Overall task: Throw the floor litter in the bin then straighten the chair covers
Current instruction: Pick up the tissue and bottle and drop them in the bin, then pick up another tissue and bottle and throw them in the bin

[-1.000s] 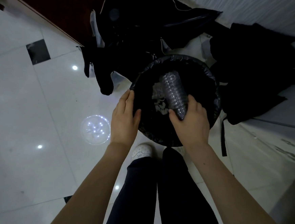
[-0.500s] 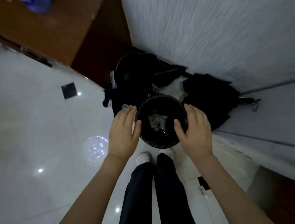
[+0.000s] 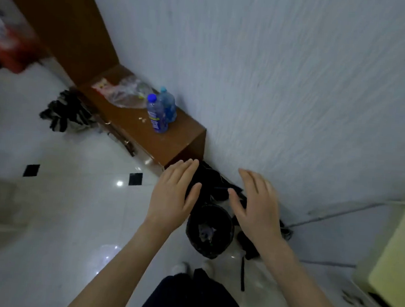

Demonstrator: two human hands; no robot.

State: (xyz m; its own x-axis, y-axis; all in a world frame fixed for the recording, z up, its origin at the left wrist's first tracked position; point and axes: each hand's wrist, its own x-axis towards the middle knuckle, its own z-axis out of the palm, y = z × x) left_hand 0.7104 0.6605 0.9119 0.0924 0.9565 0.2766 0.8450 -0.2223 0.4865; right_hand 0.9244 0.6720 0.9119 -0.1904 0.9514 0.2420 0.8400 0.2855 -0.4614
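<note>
A small round bin (image 3: 191, 235) lined with a black bag stands on the white tiled floor by the wall, just in front of my feet. Crumpled clear plastic litter (image 3: 205, 231) lies inside it. My left hand (image 3: 172, 194) hovers above and to the left of the bin, fingers spread, holding nothing. Above the bin's right side, my right hand (image 3: 255, 204) is likewise open and empty. A clear round plastic piece (image 3: 108, 255) lies on the floor to the left of my legs.
Dark bags or clothing (image 3: 209, 180) are heaped against the wall behind the bin. A low brown cabinet (image 3: 169, 136) carries two blue bottles (image 3: 157, 113) and a plastic bag (image 3: 126, 94). A striped cloth (image 3: 64, 113) lies on the floor at left. A pale yellow surface (image 3: 397, 253) sits at right.
My right hand let go of the clear plastic cups, which now lie in the bin. Both hands rose and opened while my view pulled up and away from the bin.
</note>
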